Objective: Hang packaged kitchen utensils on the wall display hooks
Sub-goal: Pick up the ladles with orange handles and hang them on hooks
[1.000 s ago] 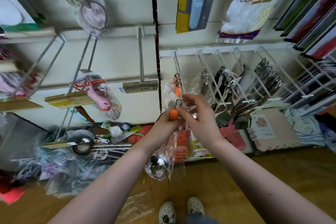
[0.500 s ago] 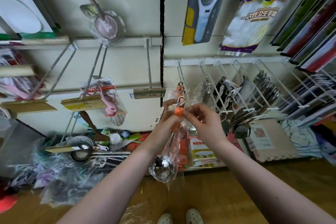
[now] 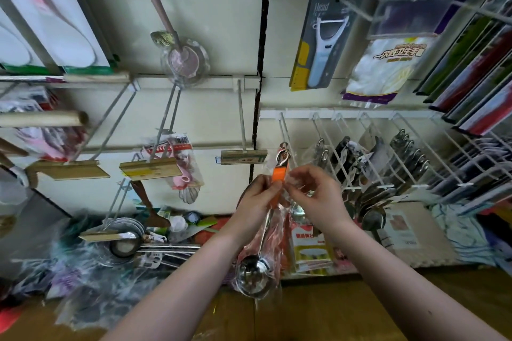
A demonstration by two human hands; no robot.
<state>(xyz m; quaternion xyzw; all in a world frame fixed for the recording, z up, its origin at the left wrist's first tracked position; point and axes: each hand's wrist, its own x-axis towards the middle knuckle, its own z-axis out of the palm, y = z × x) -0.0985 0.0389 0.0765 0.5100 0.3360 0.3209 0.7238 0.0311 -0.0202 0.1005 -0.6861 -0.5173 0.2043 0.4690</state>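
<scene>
The orange handle of a packaged ladle (image 3: 267, 225) is held in the grip of the left hand (image 3: 257, 199), and its clear wrap is pinched just to the right by the right hand (image 3: 315, 196). The ladle is kept upright, its bowl hanging below the grip and its metal ring raised just above, at the tip of a white wire hook (image 3: 285, 130). Whether the ring is threaded cannot be told, so the hanging is judged unfinished. More utensils (image 3: 122, 243) are left piled low to the left of the grip. Up and right of the grip, "Head" is printed on a peeler card (image 3: 322, 36) and "一次性卫生手套" on a glove bag (image 3: 388, 63). The price strip (image 3: 243, 156) just left of the grip is too blurred to be read surely.
</scene>
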